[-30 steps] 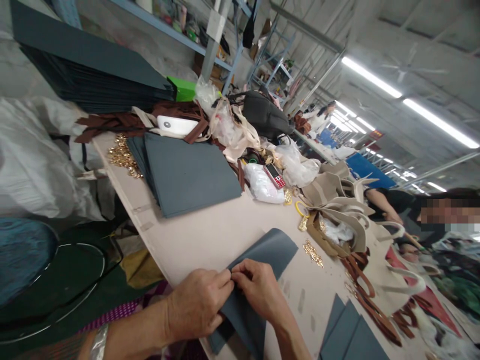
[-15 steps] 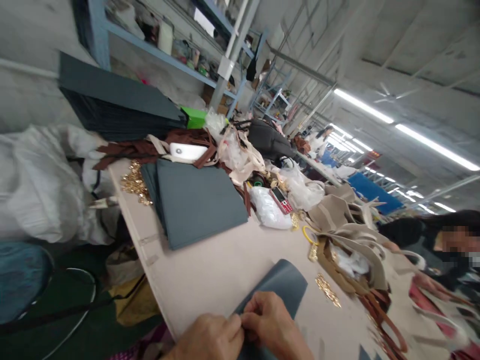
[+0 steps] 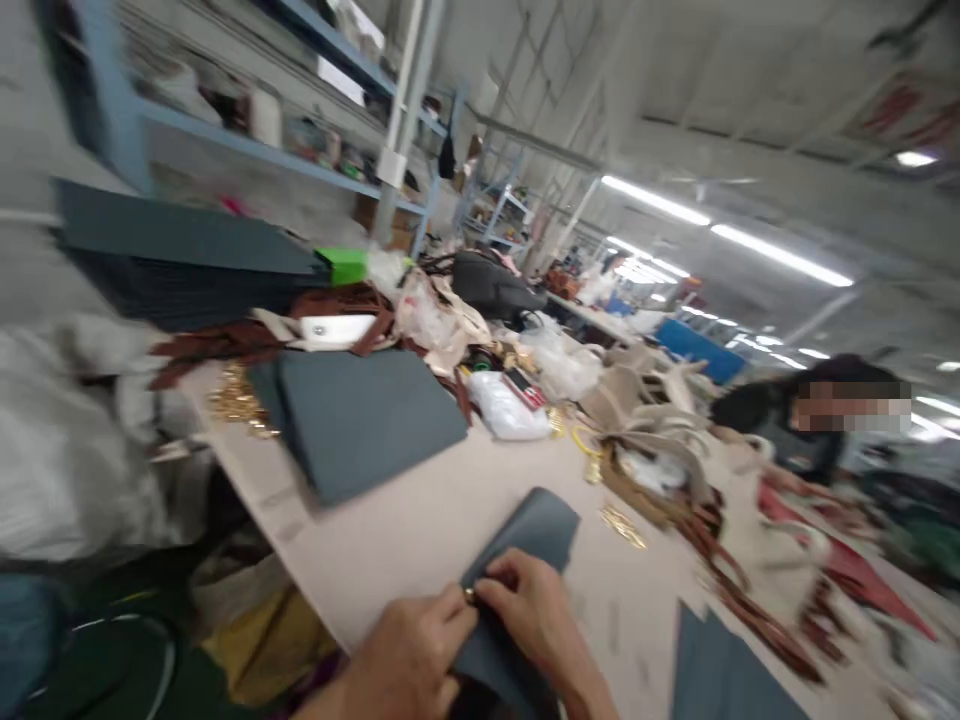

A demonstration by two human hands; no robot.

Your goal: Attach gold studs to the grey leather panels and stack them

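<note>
My left hand [image 3: 409,655] and my right hand [image 3: 532,620] meet at the near edge of the beige table [image 3: 420,510]. Both pinch the edge of a grey leather piece [image 3: 529,535] that lies on the table and runs away from me. A small shiny bit shows between the fingertips; what it is cannot be told. The frame is blurred by head motion.
A stack of grey sheets [image 3: 360,420] lies at the table's left, gold metal fittings [image 3: 240,400] beside it. Behind are brown straps, plastic bags, a red phone [image 3: 523,388] and beige bags [image 3: 645,410]. More grey pieces [image 3: 720,670] lie at the right. A person [image 3: 795,420] sits opposite.
The camera has tilted up and swung, so my hands sit lower in the frame. Both hands stay pinched on the grey piece's edge.
</note>
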